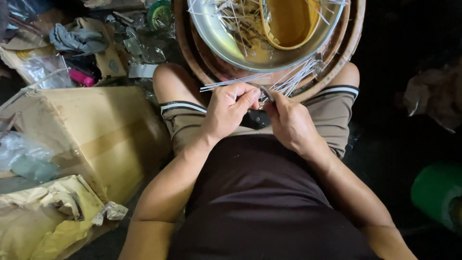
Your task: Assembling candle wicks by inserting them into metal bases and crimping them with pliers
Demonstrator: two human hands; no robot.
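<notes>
Both hands meet over the lap: the left hand is pinched shut on a bundle of thin white sticks that fans out to the left, and the right hand is closed around a dark-handled tool (its metal tip sits right at the sticks). Just beyond, a metal bowl with more sticks and a yellow container rests in a round woven tray. A cardboard box lies to the left.
</notes>
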